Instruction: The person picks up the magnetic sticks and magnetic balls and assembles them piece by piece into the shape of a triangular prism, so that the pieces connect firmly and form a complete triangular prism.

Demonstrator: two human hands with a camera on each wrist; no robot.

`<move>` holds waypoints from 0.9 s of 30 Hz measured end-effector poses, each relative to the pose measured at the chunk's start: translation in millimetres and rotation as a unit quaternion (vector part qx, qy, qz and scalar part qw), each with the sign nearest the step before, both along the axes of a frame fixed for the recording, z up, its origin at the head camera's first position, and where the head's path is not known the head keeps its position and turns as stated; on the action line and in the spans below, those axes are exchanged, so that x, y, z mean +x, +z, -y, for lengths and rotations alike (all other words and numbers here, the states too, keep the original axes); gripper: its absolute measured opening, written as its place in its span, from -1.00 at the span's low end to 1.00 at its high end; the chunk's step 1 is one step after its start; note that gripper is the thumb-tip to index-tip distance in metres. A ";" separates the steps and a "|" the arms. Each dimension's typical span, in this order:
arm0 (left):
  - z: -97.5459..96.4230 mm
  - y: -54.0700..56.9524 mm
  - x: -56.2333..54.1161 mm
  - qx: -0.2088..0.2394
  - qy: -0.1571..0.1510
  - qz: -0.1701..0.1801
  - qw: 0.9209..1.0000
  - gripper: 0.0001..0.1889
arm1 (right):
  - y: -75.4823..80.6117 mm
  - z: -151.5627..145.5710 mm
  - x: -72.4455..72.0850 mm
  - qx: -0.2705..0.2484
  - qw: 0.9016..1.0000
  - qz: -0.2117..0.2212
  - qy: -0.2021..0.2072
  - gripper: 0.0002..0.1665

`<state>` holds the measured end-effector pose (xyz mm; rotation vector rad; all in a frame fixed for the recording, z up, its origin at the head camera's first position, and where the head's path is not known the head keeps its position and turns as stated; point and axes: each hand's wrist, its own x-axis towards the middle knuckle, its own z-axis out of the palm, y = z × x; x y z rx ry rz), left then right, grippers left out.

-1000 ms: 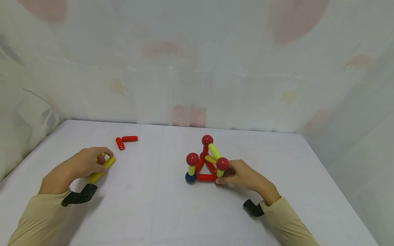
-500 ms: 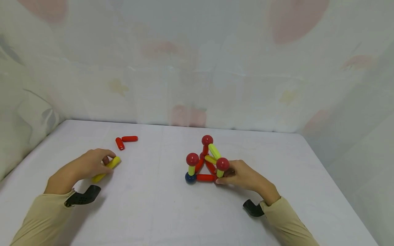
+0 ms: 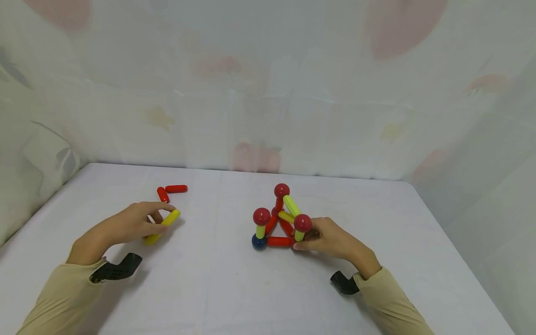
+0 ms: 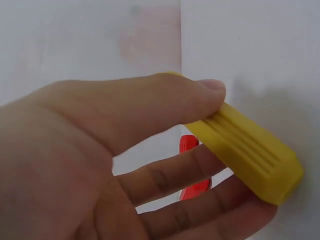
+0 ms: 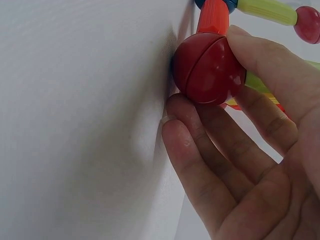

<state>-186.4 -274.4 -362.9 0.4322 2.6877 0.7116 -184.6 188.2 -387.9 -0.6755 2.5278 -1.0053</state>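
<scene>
My left hand (image 3: 134, 223) pinches a yellow rod (image 3: 172, 217) between thumb and fingers, left of the middle of the table. In the left wrist view the ridged yellow rod (image 4: 250, 150) slants out past the thumb tip. To the right stands a frame of rods and balls: red rods (image 3: 278, 242) form a triangle at the bottom, and short uprights carry red balls (image 3: 262, 217). A blue ball (image 3: 259, 242) marks its front left corner. My right hand (image 3: 331, 238) grips the front right corner, its thumb and fingers around the lower red ball (image 5: 207, 67).
Two loose red rods (image 3: 176, 189) lie on the white table (image 3: 209, 288) beyond my left hand. A patterned cloth (image 3: 268, 93) hangs behind the table's back edge. Dark wrist mounts (image 3: 116, 268) stick out from both sleeves.
My left hand has moved right with the yellow rod, now nearer the loose red rods in the head view. The right hand and the frame have stayed in place.
</scene>
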 end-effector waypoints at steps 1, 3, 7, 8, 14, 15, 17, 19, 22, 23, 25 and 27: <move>-1.2 0.2 0.3 0.007 -0.002 -0.003 1.000 -0.41 | -0.1 0.0 -0.1 0.000 1.000 -0.001 0.000 -0.68; -3.9 0.5 0.6 0.020 -0.004 -0.007 1.000 -0.42 | -0.2 0.0 -0.3 0.001 1.000 -0.002 0.000 -0.67; -10.4 1.1 0.8 0.042 -0.005 -0.010 0.999 -0.43 | -0.1 -0.2 -0.7 0.002 1.000 0.000 -0.001 -0.67; -12.2 1.3 0.8 0.044 -0.005 -0.010 0.999 -0.44 | 0.0 -0.2 -0.7 0.003 1.000 0.001 -0.001 -0.67; -22.2 0.7 1.8 0.049 -0.006 0.000 0.999 -0.45 | 0.1 -0.2 -0.5 0.003 1.000 0.005 -0.002 -0.67; -23.8 0.5 1.8 0.050 -0.007 0.000 0.999 -0.45 | 0.0 -0.2 -0.5 0.003 1.000 0.005 -0.002 -0.67; -26.5 0.0 1.8 0.056 -0.017 -0.005 0.998 -0.45 | -0.2 -0.2 -0.4 0.002 1.000 0.005 -0.002 -0.67; -29.5 -0.1 2.5 0.064 -0.022 -0.011 0.998 -0.46 | -0.3 0.0 -0.3 0.002 1.000 0.005 -0.001 -0.67; -33.0 -0.5 4.4 0.079 -0.032 -0.024 0.996 -0.47 | -0.1 0.6 0.0 0.000 1.000 0.005 0.000 -0.66; -34.2 -0.6 5.3 0.084 -0.035 -0.028 0.995 -0.48 | -0.1 0.7 0.0 0.000 1.000 0.005 0.001 -0.67; -36.6 -1.0 6.6 0.093 -0.038 -0.032 0.994 -0.49 | -0.1 1.1 0.1 -0.002 1.000 0.005 0.002 -0.66; -39.0 -1.8 7.0 0.098 -0.046 -0.037 0.993 -0.51 | -0.3 1.2 0.1 -0.002 1.000 0.004 0.003 -0.67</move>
